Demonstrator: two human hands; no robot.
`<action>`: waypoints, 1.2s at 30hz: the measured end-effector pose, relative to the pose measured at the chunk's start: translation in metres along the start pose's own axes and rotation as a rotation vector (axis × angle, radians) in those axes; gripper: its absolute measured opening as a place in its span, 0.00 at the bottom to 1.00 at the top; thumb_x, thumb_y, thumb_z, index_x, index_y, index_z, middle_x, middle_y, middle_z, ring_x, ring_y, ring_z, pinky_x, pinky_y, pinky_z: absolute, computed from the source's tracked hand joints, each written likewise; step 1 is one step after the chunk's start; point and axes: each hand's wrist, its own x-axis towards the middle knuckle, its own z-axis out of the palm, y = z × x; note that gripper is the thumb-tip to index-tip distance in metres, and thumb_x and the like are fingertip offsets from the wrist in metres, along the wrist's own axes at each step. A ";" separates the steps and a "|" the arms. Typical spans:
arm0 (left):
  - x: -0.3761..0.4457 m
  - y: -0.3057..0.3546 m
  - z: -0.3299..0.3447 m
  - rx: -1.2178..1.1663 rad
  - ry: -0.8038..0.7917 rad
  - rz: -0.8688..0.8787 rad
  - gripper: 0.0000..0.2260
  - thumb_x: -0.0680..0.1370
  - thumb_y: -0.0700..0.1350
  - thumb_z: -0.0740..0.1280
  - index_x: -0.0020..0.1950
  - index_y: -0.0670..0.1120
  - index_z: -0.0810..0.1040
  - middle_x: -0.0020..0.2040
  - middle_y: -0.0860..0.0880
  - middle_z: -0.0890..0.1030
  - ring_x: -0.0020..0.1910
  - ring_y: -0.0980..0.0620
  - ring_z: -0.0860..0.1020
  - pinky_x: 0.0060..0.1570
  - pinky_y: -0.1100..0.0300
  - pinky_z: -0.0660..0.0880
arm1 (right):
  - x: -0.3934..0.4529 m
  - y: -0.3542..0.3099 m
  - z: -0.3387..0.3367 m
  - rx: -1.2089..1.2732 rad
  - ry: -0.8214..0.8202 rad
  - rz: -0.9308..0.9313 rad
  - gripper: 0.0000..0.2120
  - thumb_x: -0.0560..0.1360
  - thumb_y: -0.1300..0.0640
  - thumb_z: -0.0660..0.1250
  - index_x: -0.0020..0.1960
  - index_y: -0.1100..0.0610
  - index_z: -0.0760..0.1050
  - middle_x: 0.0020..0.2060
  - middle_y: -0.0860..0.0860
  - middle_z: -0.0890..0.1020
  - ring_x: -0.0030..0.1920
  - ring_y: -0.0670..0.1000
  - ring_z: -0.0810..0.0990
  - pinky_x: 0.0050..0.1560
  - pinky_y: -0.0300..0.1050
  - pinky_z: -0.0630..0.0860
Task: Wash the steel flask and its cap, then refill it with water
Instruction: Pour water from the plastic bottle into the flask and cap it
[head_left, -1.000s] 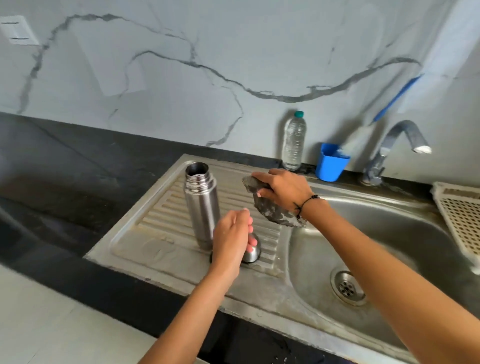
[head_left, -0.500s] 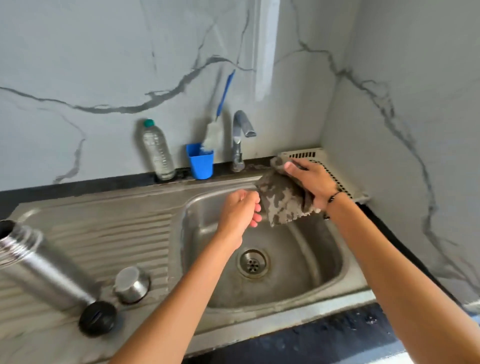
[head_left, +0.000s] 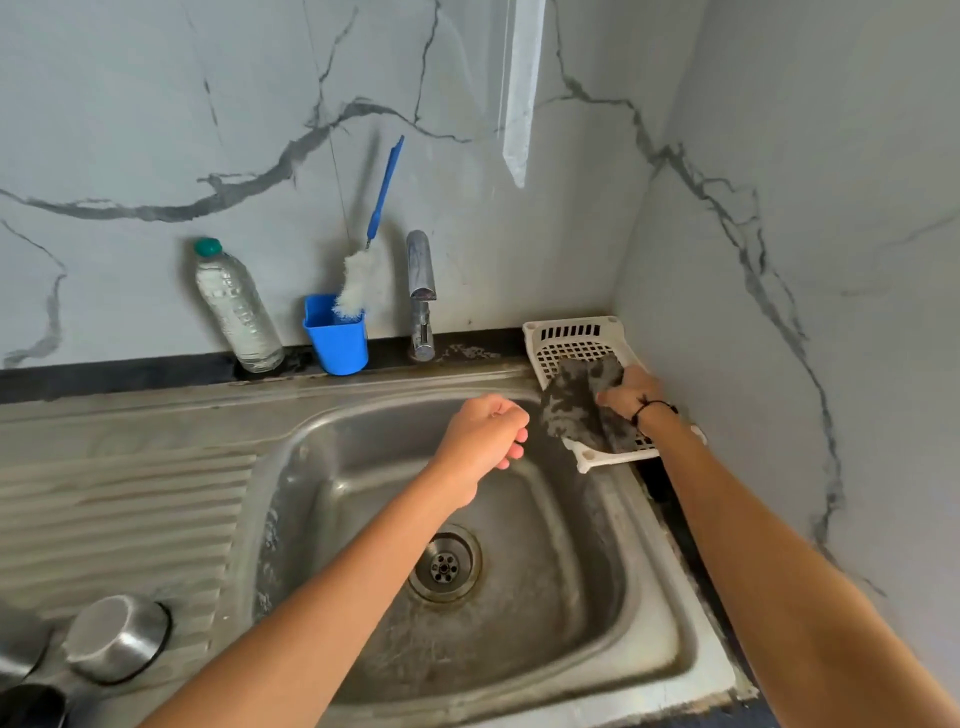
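Note:
The steel cap (head_left: 117, 636) stands upside down on the ribbed drainboard (head_left: 119, 509) at lower left. Beside it, at the frame edge, only a sliver of the steel flask (head_left: 15, 652) shows, with a black stopper (head_left: 31, 704) below it. My left hand (head_left: 485, 441) hovers over the sink basin (head_left: 545, 639) with its fingers curled, holding nothing. At the right rear corner, my right hand (head_left: 631, 392) grips a grey mottled cloth (head_left: 576, 410) that lies on a white plastic basket (head_left: 569, 335).
A steel tap (head_left: 421, 291) stands behind the basin, no water running. To its left stand a blue cup (head_left: 337, 338) holding a bottle brush (head_left: 361, 278) and a plastic water bottle (head_left: 236, 306). The drain (head_left: 444, 564) is in the basin's middle. Marble walls close the back and right.
My view swung right from the drainboard to the basin. My left hand left the cap and moved over the sink. My right hand carried the cloth onto the white basket.

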 end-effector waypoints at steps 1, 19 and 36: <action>0.007 0.001 0.000 -0.003 0.005 -0.002 0.05 0.78 0.42 0.61 0.46 0.45 0.76 0.38 0.50 0.78 0.35 0.53 0.76 0.37 0.62 0.71 | -0.001 -0.001 0.003 -0.193 0.022 -0.045 0.16 0.75 0.56 0.66 0.59 0.63 0.72 0.54 0.59 0.78 0.56 0.61 0.76 0.55 0.50 0.73; 0.024 -0.022 -0.123 -0.248 0.381 -0.043 0.05 0.78 0.39 0.62 0.43 0.44 0.75 0.37 0.49 0.78 0.35 0.53 0.75 0.36 0.62 0.71 | -0.094 -0.183 0.088 -0.509 -0.269 -0.654 0.07 0.75 0.58 0.61 0.40 0.60 0.72 0.41 0.58 0.76 0.47 0.60 0.78 0.40 0.44 0.69; 0.088 -0.021 -0.279 -0.269 0.741 -0.019 0.12 0.77 0.37 0.61 0.59 0.43 0.72 0.52 0.46 0.75 0.45 0.50 0.74 0.36 0.63 0.68 | -0.038 -0.421 0.185 -0.164 -0.024 -0.909 0.19 0.77 0.51 0.61 0.64 0.60 0.66 0.53 0.60 0.79 0.52 0.62 0.76 0.42 0.45 0.65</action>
